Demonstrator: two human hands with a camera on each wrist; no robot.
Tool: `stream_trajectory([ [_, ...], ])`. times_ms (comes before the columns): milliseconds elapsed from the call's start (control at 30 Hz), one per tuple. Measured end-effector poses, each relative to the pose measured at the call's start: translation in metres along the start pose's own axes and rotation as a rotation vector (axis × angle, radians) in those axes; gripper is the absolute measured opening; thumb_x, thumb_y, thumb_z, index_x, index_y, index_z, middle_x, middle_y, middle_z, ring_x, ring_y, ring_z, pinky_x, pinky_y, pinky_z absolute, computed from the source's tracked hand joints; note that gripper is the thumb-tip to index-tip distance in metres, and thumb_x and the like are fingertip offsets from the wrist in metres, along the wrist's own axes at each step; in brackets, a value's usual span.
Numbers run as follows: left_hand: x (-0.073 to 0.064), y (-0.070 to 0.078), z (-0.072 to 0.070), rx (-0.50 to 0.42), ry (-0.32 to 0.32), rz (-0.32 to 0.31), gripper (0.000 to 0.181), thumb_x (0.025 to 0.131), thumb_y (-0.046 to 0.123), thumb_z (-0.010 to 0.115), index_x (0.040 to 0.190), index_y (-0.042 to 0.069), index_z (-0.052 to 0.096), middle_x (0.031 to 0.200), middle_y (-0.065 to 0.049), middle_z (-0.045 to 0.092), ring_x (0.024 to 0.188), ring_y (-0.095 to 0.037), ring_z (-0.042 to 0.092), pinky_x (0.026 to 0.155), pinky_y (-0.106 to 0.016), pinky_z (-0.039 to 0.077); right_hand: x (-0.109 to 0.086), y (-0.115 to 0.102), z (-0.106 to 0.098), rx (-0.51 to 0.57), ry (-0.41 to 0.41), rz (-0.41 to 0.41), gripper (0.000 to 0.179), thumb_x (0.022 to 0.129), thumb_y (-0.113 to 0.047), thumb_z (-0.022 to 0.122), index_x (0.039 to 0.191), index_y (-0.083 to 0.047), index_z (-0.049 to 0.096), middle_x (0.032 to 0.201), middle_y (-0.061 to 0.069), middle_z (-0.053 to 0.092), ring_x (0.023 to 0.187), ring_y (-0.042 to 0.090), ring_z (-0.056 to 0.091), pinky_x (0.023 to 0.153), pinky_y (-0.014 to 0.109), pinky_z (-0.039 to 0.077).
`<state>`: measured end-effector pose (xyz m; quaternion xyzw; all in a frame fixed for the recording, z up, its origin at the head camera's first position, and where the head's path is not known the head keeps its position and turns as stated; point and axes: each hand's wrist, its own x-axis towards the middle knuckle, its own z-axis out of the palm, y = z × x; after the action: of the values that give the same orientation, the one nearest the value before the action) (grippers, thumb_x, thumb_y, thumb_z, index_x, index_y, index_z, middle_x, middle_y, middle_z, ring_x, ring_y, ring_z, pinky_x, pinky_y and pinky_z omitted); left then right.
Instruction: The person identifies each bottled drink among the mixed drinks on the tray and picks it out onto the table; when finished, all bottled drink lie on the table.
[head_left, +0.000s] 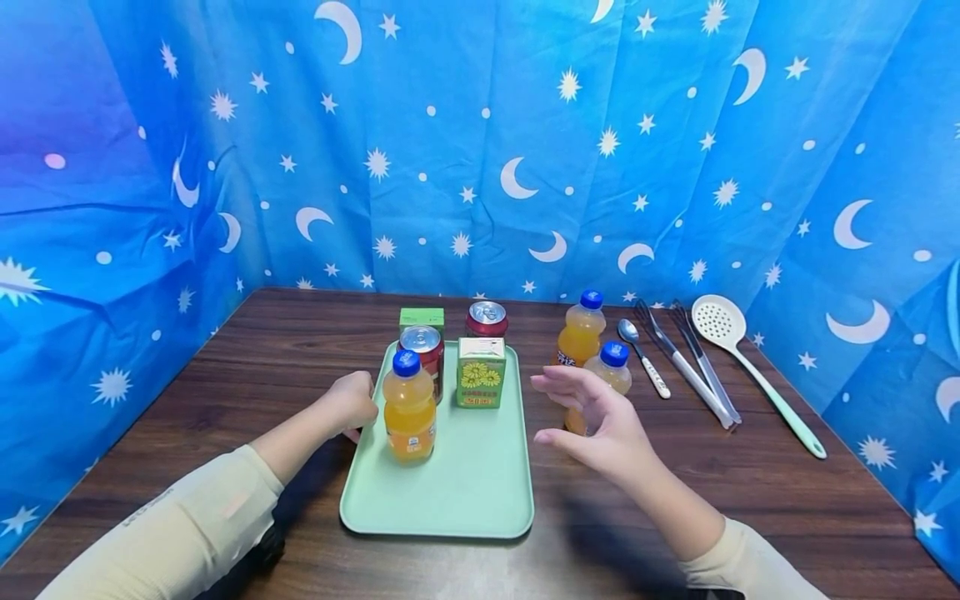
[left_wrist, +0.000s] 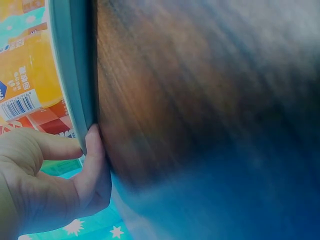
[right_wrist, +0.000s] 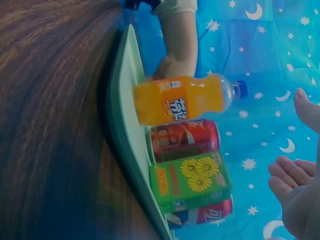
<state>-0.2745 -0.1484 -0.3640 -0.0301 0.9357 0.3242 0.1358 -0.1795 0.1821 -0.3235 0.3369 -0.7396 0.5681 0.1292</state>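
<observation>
My left hand is at the left edge of a pale green tray; in the left wrist view its thumb and finger pinch the rim. Standing on the tray are an orange drink bottle with a blue cap, a red soda can and a green carton with yellow flowers. My right hand, fingers loosely bent and apart, holds nothing beside the tray's right side. Close by it, one orange drink bottle is partly hidden behind the hand, and a second bottle stands farther back.
Another red can and a green carton show behind the front drinks. To the right lie a spoon, tongs, a whisk and a skimmer. A blue curtain with moons and stars hangs around the table.
</observation>
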Motion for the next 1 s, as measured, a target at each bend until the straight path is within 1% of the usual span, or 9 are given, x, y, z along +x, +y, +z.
stream_trajectory([
  [67, 0.0, 0.0, 0.0, 0.0, -0.001, 0.002, 0.018, 0.079, -0.01, 0.056, 0.092, -0.003, 0.047, 0.084, -0.016, 0.05, 0.069, -0.024, 0.059, 0.046, -0.031, 0.056, 0.002, 0.003, 0.004, 0.011, -0.011, 0.014, 0.061, 0.073, 0.006, 0.075, 0.128, -0.002, 0.049, 0.123, 0.017, 0.058, 0.116, 0.028, 0.053, 0.096, 0.032, 0.045],
  [200, 0.0, -0.001, 0.001, 0.002, -0.004, 0.007, 0.019, 0.078, -0.01, 0.056, 0.092, -0.003, 0.046, 0.084, -0.016, 0.05, 0.068, -0.024, 0.059, 0.046, -0.032, 0.056, 0.006, 0.01, 0.013, 0.033, -0.032, 0.051, 0.06, 0.073, 0.003, 0.076, 0.127, -0.001, 0.049, 0.122, 0.015, 0.058, 0.116, 0.027, 0.054, 0.096, 0.041, 0.044],
  [300, -0.001, 0.0, 0.0, 0.004, -0.002, 0.008, 0.019, 0.078, -0.011, 0.056, 0.092, -0.003, 0.046, 0.084, -0.016, 0.05, 0.068, -0.024, 0.059, 0.046, -0.031, 0.056, 0.01, 0.012, 0.02, 0.025, -0.041, 0.089, 0.06, 0.073, -0.001, 0.077, 0.127, -0.004, 0.05, 0.122, 0.013, 0.059, 0.116, 0.023, 0.054, 0.097, 0.042, 0.043],
  [433, -0.002, 0.001, 0.0, 0.005, -0.004, 0.004, 0.019, 0.078, -0.011, 0.055, 0.092, -0.003, 0.046, 0.085, -0.016, 0.05, 0.068, -0.024, 0.059, 0.046, -0.031, 0.056, 0.015, 0.015, 0.028, 0.013, -0.05, 0.123, 0.062, 0.073, 0.0, 0.078, 0.128, -0.006, 0.05, 0.122, 0.01, 0.059, 0.116, 0.02, 0.054, 0.098, 0.038, 0.043],
  [500, -0.002, 0.001, -0.001, 0.007, -0.006, 0.0, 0.019, 0.077, -0.012, 0.055, 0.092, -0.004, 0.046, 0.086, -0.017, 0.05, 0.068, -0.025, 0.059, 0.046, -0.032, 0.056, 0.019, 0.018, 0.032, 0.018, -0.06, 0.122, 0.063, 0.073, 0.0, 0.078, 0.129, -0.006, 0.049, 0.123, 0.011, 0.059, 0.117, 0.02, 0.053, 0.099, 0.039, 0.042],
  [733, 0.0, 0.002, -0.002, 0.014, -0.002, -0.007, 0.021, 0.077, -0.011, 0.056, 0.093, -0.004, 0.046, 0.086, -0.017, 0.05, 0.069, -0.025, 0.059, 0.046, -0.031, 0.056, 0.03, 0.019, 0.047, 0.04, -0.087, 0.069, 0.059, 0.075, -0.007, 0.078, 0.127, -0.005, 0.05, 0.123, 0.014, 0.058, 0.116, 0.02, 0.054, 0.099, 0.038, 0.043],
  [867, 0.0, 0.002, -0.001, 0.013, -0.006, -0.004, 0.021, 0.077, -0.011, 0.055, 0.095, -0.004, 0.046, 0.087, -0.017, 0.051, 0.069, -0.025, 0.06, 0.046, -0.031, 0.056, 0.035, 0.02, 0.054, 0.051, -0.08, 0.078, 0.06, 0.074, -0.011, 0.079, 0.127, -0.007, 0.051, 0.123, 0.014, 0.058, 0.115, 0.019, 0.054, 0.098, 0.038, 0.044],
  [933, 0.0, 0.002, -0.001, 0.009, -0.007, -0.006, 0.022, 0.076, -0.012, 0.055, 0.095, -0.004, 0.046, 0.087, -0.017, 0.051, 0.069, -0.025, 0.06, 0.046, -0.031, 0.056, 0.038, 0.02, 0.057, 0.05, -0.078, 0.095, 0.06, 0.074, -0.014, 0.08, 0.127, -0.01, 0.051, 0.123, 0.013, 0.059, 0.115, 0.017, 0.054, 0.098, 0.04, 0.044],
  [1000, 0.0, 0.002, 0.0, 0.009, -0.008, -0.008, 0.021, 0.076, -0.012, 0.055, 0.094, -0.004, 0.046, 0.087, -0.017, 0.051, 0.068, -0.025, 0.06, 0.046, -0.031, 0.056, 0.04, 0.02, 0.06, 0.052, -0.079, 0.106, 0.061, 0.075, -0.013, 0.079, 0.128, -0.009, 0.05, 0.123, 0.012, 0.059, 0.115, 0.02, 0.054, 0.098, 0.043, 0.044],
])
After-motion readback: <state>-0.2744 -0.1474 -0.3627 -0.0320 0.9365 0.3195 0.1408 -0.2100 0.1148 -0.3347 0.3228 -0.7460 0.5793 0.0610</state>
